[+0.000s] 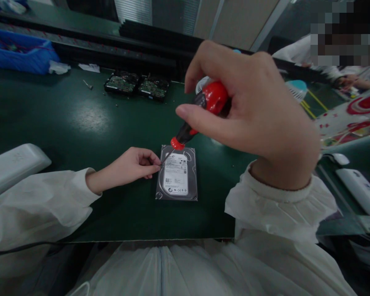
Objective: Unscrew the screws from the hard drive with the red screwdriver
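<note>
A hard disk drive (177, 174) with a white label lies flat on the dark green table (80, 123) in front of me. My right hand (253, 115) is raised above it, closed round the red and black handle of a screwdriver (200, 113). The thin shaft slants down to the drive's upper left corner. My left hand (134, 166) rests on the table at the drive's left edge, its fingertips pinched together at the screwdriver tip. Whether those fingers hold a screw is too small to tell.
Two more drives (137, 85) lie circuit side up at the back of the table. A blue bin (21, 51) stands far left, a white casing (12, 164) at the left edge. Another person in white sits at the far right (299, 51). Small screws are scattered near the back.
</note>
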`<act>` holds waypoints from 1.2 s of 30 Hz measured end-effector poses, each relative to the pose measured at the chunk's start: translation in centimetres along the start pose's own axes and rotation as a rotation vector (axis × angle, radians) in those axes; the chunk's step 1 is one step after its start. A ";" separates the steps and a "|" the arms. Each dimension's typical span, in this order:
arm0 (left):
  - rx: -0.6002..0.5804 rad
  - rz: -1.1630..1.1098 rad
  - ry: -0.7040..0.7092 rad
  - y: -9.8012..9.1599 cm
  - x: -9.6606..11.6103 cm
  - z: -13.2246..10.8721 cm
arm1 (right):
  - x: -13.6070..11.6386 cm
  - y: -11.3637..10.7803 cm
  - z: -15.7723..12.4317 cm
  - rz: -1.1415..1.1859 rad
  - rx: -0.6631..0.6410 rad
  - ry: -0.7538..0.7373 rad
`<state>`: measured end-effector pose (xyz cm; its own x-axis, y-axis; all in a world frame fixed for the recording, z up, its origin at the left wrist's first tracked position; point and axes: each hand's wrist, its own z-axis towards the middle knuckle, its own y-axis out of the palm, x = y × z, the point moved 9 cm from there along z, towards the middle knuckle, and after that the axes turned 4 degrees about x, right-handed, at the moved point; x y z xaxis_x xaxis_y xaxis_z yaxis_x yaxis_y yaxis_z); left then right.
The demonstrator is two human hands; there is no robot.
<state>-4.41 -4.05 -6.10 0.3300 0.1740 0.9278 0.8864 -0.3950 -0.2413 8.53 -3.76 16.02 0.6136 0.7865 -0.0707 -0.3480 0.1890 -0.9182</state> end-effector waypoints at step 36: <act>-0.031 0.004 0.011 0.3 -0.2 0.0 | -0.4 0.4 -0.1 0.112 -0.011 -0.050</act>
<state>-4.17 -4.20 -6.37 0.3301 0.1625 0.9299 0.8744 -0.4237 -0.2363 8.23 -4.05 15.67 0.5352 0.8306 -0.1534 -0.4041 0.0923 -0.9101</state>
